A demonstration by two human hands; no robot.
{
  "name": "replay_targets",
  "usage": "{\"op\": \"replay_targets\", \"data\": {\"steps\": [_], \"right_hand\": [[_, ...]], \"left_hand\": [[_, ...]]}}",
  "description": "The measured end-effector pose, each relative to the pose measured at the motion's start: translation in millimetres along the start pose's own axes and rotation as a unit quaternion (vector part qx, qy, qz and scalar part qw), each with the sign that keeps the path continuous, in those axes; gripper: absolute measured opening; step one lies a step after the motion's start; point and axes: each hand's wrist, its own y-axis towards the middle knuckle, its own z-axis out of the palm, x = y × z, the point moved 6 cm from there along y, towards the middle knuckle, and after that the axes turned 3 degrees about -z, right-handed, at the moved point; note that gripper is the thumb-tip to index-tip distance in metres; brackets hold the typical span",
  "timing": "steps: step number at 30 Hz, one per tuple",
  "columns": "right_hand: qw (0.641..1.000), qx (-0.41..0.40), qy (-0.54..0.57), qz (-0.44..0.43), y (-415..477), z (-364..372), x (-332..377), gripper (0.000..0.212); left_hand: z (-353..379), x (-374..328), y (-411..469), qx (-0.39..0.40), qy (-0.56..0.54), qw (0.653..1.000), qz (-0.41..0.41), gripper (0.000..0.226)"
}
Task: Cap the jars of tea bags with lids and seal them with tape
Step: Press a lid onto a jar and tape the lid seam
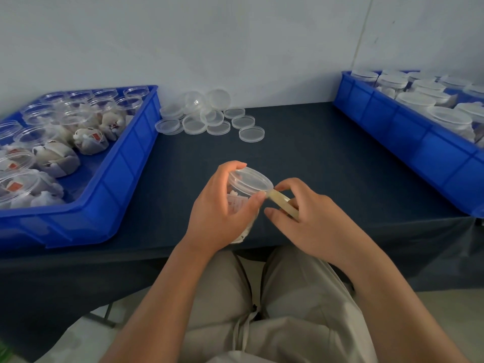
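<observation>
My left hand (218, 208) grips a clear jar of tea bags (239, 205) above the table's front edge; the jar carries a clear lid (252, 178). My left thumb presses a strip of tape against the jar's rim. My right hand (303, 216) holds a small roll of clear tape (284, 204) just right of the jar, and the strip runs from the roll to the lid's edge. The jar's lower part is hidden behind my left palm.
A blue tray (125, 169) at the left holds several open jars of tea bags. Another blue tray (408, 137) at the right holds several lidded jars. Loose clear lids (209, 119) lie in a heap at the back of the dark table (327, 158).
</observation>
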Motion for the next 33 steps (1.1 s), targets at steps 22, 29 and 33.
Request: {"op": "replay_targets", "data": {"steps": [22, 29, 33], "right_hand": [[0.999, 0.019, 0.039, 0.002, 1, 1, 2, 0.066], [0.998, 0.044, 0.043, -0.035, 4, -5, -7, 0.047], [0.998, 0.028, 0.034, -0.036, 8, 0, -15, 0.038]], "left_hand": [[-1, 13, 6, -0.008, -0.050, 0.998, -0.032, 0.062], [-3, 25, 23, 0.075, -0.110, 0.988, -0.075, 0.052], [-5, 30, 29, 0.102, -0.152, 0.980, -0.076, 0.054]]}}
